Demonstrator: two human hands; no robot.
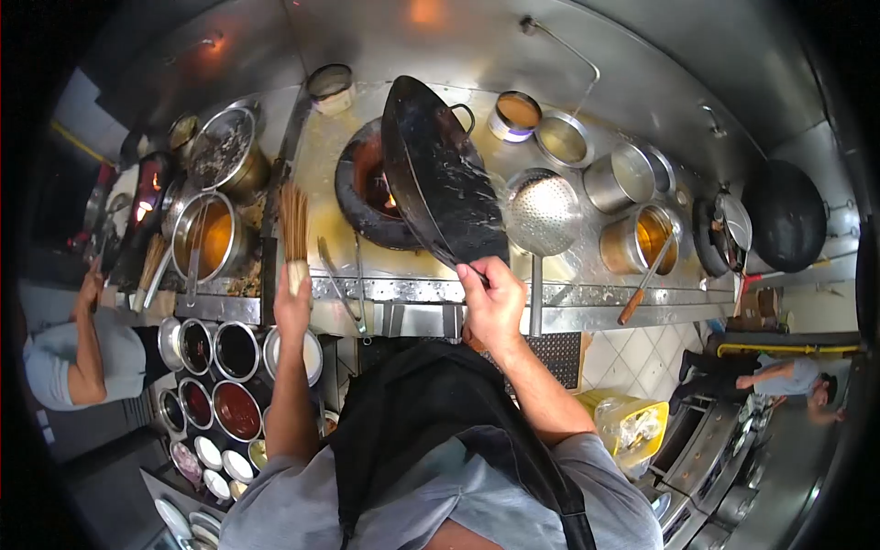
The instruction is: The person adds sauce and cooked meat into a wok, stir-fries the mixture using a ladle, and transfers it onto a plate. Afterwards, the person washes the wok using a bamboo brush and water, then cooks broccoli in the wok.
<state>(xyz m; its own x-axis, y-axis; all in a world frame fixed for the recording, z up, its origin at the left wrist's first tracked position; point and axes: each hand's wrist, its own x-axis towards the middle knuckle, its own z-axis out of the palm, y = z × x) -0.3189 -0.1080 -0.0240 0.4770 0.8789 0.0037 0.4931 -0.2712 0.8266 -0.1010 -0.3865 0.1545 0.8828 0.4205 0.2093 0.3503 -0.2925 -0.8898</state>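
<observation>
A black wok stands tilted steeply on its side over the right part of a round burner, where a small flame shows. Its near rim or handle is gripped by my right hand; liquid streaks run over its wet inner face. Upright in my left hand is a bamboo brush, bristles up, left of the burner and apart from the wok. Tongs lie on the steel counter between my hands. Just right of the wok rests a perforated ladle.
Pots of orange liquid stand left and right. Sauce containers sit at lower left. A co-worker works at far left, another person is at far right. A yellow bin stands behind my right elbow.
</observation>
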